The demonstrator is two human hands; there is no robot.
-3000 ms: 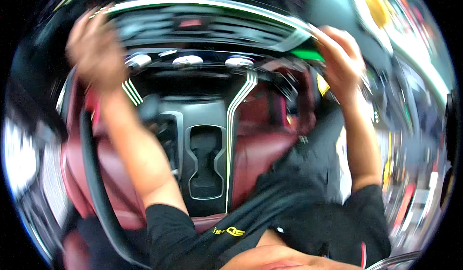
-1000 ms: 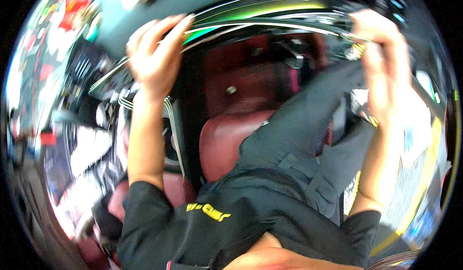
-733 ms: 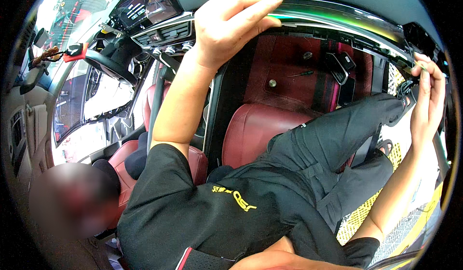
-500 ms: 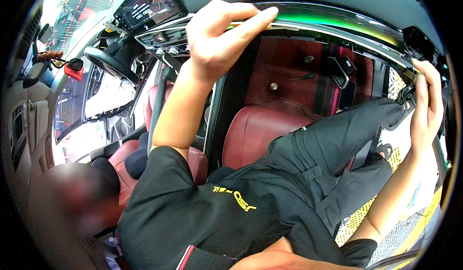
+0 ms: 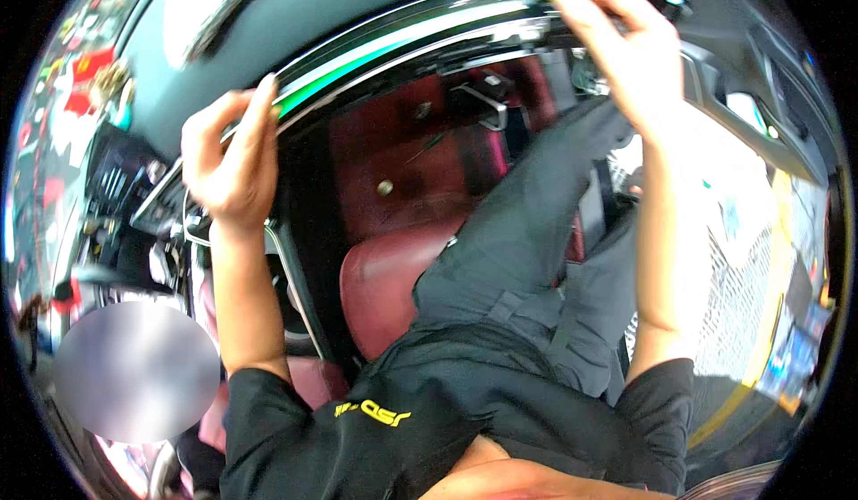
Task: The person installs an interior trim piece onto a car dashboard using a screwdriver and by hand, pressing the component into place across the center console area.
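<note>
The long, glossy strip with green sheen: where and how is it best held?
Probably pinch the glossy strip near both ends, from the side of the dark red padded seat: it looks long and narrow, and the left hand and right hand are there.

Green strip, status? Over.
Left hand at left end, right hand near right end; grips unclear. Strip along dashboard. Seat below, apparently not in the way.

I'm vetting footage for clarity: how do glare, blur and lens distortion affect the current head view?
Head view: white glare washes out detail beside the bare right forearm; blur smears the dark rectangular screen at left; the long, glossy black dashboard strip with a green band looks bowed, likely from fisheye.
</note>
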